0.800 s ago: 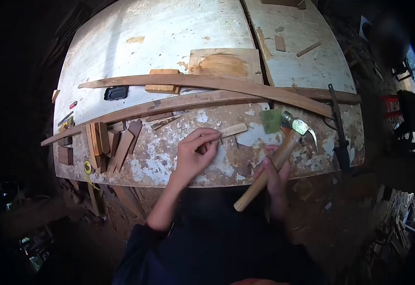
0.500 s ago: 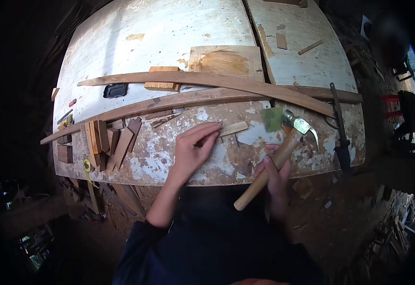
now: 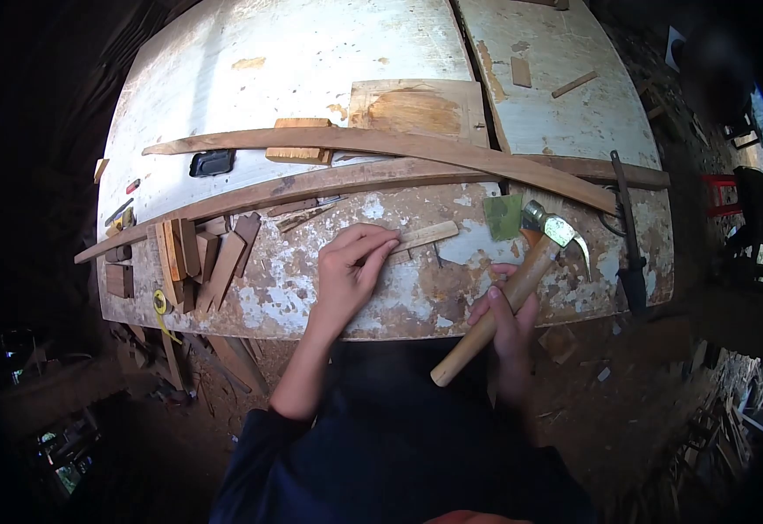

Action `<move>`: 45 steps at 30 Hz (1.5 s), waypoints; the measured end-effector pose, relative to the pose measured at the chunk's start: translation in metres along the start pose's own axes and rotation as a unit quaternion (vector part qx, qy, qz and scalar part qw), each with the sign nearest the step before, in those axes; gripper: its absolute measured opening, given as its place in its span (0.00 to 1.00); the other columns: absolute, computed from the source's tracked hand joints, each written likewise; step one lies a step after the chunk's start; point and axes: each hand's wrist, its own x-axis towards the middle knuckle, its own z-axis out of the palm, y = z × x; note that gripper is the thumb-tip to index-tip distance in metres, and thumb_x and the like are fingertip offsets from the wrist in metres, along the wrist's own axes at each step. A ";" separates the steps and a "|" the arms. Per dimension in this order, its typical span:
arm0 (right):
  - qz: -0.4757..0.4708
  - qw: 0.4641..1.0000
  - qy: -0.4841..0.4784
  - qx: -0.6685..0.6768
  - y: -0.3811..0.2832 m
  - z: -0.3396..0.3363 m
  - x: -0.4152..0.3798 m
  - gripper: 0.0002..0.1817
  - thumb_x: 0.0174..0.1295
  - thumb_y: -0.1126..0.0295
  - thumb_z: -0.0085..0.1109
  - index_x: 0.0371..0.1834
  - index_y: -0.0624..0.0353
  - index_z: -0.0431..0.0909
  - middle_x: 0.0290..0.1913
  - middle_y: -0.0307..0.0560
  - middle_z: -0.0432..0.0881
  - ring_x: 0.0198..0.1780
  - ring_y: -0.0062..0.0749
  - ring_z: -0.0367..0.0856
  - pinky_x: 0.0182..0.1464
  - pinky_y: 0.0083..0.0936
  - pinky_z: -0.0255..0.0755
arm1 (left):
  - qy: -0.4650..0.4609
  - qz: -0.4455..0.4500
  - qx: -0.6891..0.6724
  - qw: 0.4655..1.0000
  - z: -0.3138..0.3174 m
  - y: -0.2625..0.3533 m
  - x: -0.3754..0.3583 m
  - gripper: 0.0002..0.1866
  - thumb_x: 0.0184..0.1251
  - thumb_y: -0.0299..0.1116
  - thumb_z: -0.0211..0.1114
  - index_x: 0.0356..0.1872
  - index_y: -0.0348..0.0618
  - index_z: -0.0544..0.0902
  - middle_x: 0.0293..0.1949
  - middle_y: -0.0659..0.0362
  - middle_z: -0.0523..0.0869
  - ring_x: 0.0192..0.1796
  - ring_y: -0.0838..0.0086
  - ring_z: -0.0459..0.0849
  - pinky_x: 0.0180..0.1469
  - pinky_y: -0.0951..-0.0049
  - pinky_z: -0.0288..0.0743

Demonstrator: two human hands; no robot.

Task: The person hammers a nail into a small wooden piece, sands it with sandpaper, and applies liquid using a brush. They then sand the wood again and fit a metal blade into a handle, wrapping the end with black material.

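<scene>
My left hand (image 3: 355,269) is closed in a pinch at the left end of a small pale wood strip (image 3: 429,235) lying on the worn bench (image 3: 298,297). Whether the fingertips grip the strip or something tiny beside it is too small to tell. The fingers of my right hand (image 3: 508,314) wrap round the wooden handle of a claw hammer (image 3: 521,284). Its metal head points up and to the right, near a green square (image 3: 503,217).
Two long wood pieces (image 3: 311,182) cross the bench beyond my hands. Upright wood blocks (image 3: 177,258) and a yellow tape measure (image 3: 160,302) are at the left. A saw (image 3: 628,236) lies at the right edge, and a flat board (image 3: 416,110) lies farther back.
My left hand has shifted slightly left, and more of the pale strip's left part shows. The hammer remains in my right hand, nearly in the same place.
</scene>
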 end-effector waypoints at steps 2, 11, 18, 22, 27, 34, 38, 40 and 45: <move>0.004 1.000 0.005 -0.013 -0.002 0.003 0.000 0.21 0.79 0.73 0.56 0.70 0.71 0.68 0.24 0.45 0.81 0.23 0.30 0.83 0.37 0.30 0.84 | 0.019 -0.023 -0.010 1.000 0.005 -0.003 0.001 0.08 0.73 0.20 0.75 0.50 0.35 0.95 0.45 0.51 0.95 0.45 0.68 0.94 0.48 0.73 0.86; 0.000 1.000 0.004 -0.017 -0.001 0.001 0.001 0.21 0.78 0.74 0.56 0.70 0.71 0.68 0.24 0.45 0.81 0.24 0.30 0.84 0.37 0.30 0.84 | 0.026 -0.013 -0.014 0.999 0.012 -0.016 -0.003 0.09 0.73 0.20 0.75 0.50 0.35 0.95 0.45 0.50 0.95 0.45 0.67 0.94 0.49 0.72 0.87; 0.005 1.000 0.003 -0.015 -0.005 0.003 0.000 0.21 0.78 0.74 0.55 0.70 0.71 0.68 0.24 0.45 0.81 0.23 0.29 0.83 0.38 0.30 0.84 | 0.031 0.004 0.000 1.000 0.014 -0.016 -0.004 0.09 0.71 0.20 0.76 0.49 0.35 0.96 0.43 0.50 0.95 0.45 0.65 0.94 0.49 0.70 0.87; 0.002 1.000 0.002 -0.019 -0.003 0.002 0.000 0.21 0.78 0.74 0.56 0.70 0.71 0.68 0.24 0.44 0.81 0.23 0.29 0.83 0.38 0.30 0.84 | 0.038 0.015 0.004 0.999 0.016 -0.021 -0.005 0.09 0.71 0.19 0.76 0.49 0.36 0.96 0.43 0.50 0.95 0.44 0.64 0.94 0.48 0.70 0.86; 0.001 1.000 0.010 -0.018 -0.003 0.003 0.000 0.21 0.78 0.74 0.56 0.70 0.71 0.68 0.24 0.44 0.81 0.23 0.30 0.83 0.37 0.29 0.84 | 0.042 0.008 -0.002 0.999 0.016 -0.021 -0.006 0.09 0.71 0.19 0.75 0.50 0.36 0.96 0.43 0.51 0.95 0.45 0.66 0.94 0.49 0.72 0.86; -0.004 1.000 0.008 -0.019 0.000 0.002 0.000 0.21 0.78 0.74 0.56 0.70 0.71 0.69 0.24 0.44 0.81 0.23 0.29 0.83 0.36 0.30 0.84 | 0.035 0.005 0.006 0.999 0.015 -0.021 -0.007 0.11 0.72 0.18 0.75 0.51 0.36 0.96 0.45 0.52 0.96 0.46 0.69 0.94 0.51 0.74 0.85; -0.006 1.000 0.011 -0.015 -0.001 0.003 0.000 0.21 0.78 0.75 0.56 0.70 0.70 0.69 0.25 0.44 0.81 0.23 0.29 0.83 0.36 0.30 0.84 | 0.040 0.012 0.010 0.999 0.016 -0.022 -0.007 0.11 0.72 0.18 0.75 0.51 0.36 0.96 0.45 0.51 0.96 0.47 0.69 0.94 0.51 0.73 0.85; -0.005 1.000 0.012 -0.009 -0.001 0.003 -0.001 0.21 0.78 0.75 0.56 0.70 0.70 0.69 0.25 0.44 0.81 0.23 0.29 0.83 0.36 0.30 0.84 | 0.040 0.006 0.004 0.999 0.016 -0.022 -0.007 0.10 0.72 0.18 0.75 0.51 0.36 0.96 0.45 0.51 0.96 0.47 0.68 0.94 0.51 0.73 0.85; 0.002 1.000 0.016 -0.009 -0.002 0.004 -0.001 0.21 0.78 0.74 0.57 0.69 0.70 0.70 0.25 0.43 0.80 0.23 0.30 0.83 0.36 0.30 0.83 | 0.042 0.003 0.000 0.999 0.017 -0.023 -0.008 0.10 0.72 0.18 0.74 0.51 0.36 0.96 0.45 0.51 0.96 0.47 0.68 0.94 0.51 0.73 0.85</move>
